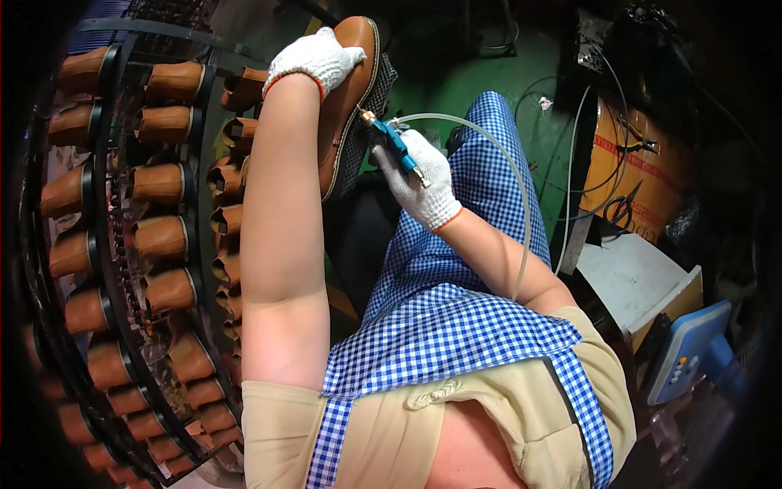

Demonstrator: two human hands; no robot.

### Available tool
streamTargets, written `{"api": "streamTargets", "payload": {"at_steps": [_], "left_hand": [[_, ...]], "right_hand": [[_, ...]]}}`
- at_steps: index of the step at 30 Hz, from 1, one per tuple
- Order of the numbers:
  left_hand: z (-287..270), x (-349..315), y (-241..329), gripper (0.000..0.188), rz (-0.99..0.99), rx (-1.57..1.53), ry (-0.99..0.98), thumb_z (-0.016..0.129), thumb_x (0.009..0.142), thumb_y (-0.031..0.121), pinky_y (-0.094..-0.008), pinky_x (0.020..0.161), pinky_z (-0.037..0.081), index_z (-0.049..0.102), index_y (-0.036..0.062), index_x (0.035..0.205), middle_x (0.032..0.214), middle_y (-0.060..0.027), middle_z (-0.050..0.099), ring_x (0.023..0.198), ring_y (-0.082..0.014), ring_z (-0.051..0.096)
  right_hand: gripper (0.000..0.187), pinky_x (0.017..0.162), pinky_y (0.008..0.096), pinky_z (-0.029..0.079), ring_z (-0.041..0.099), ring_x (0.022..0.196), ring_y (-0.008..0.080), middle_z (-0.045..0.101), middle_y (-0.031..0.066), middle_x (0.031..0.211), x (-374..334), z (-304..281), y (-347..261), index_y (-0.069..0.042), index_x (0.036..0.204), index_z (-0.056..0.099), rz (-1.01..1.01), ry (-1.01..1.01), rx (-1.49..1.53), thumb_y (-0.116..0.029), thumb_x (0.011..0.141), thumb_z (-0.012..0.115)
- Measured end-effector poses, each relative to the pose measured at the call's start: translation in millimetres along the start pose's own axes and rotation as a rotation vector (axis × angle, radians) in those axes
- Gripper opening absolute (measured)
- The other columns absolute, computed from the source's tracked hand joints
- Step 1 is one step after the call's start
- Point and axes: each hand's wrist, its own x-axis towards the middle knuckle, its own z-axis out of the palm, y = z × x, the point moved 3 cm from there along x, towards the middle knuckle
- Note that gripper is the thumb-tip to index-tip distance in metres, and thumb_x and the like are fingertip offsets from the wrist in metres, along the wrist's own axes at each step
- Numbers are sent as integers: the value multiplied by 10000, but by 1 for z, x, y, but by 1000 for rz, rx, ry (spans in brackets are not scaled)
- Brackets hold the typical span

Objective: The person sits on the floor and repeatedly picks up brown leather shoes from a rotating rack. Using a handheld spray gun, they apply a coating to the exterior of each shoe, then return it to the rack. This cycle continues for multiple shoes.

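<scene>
A brown leather shoe [349, 91] lies lengthwise ahead of me, its pale stitched edge running down the right side. My left hand [314, 62], in a white knit glove with an orange cuff, is closed over the upper near the toe. In my right hand [422, 171], gloved the same way, is a teal pen-shaped dispenser [397, 147] with a brass nozzle. The nozzle tip is at or very near the seam between upper and sole; contact is too small to confirm. A clear hose [513, 167] runs from the dispenser back over my right forearm.
A rack [114, 204] with rows of brown shoes stands along my left. Blue checked apron cloth [498, 147] covers my legs. On the right are a cardboard box [631, 175], black-handled scissors [623, 205], a white panel [631, 273] and a blue device with buttons [692, 346].
</scene>
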Motion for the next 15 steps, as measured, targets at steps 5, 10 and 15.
{"api": "streamTargets", "payload": {"at_steps": [5, 10, 15], "left_hand": [[1, 1, -3, 803, -5, 26, 2, 552, 901, 637, -498, 1077, 508, 590, 26, 1420, 1369, -291, 665, 1247, -427, 670], [6, 3, -5, 812, -26, 41, 41, 538, 909, 658, -500, 1083, 505, 582, 39, 1433, 1376, -289, 662, 1249, -426, 670], [-18, -24, -9, 842, 94, -117, 185, 658, 908, 613, -474, 1072, 512, 524, 32, 1503, 1374, -275, 667, 1264, -416, 663]], "right_hand": [[180, 648, 422, 565, 685, 744, 345, 647, 125, 870, -15, 1, -13, -86, 1011, 722, -92, -58, 47, -190, 895, 812], [198, 640, 417, 566, 680, 735, 326, 634, 99, 861, -27, -4, -24, -98, 961, 698, -102, -107, 39, -199, 864, 837], [209, 651, 427, 558, 678, 771, 343, 628, 113, 875, -33, -21, -21, -88, 951, 680, -50, -129, 92, -177, 855, 844]]}}
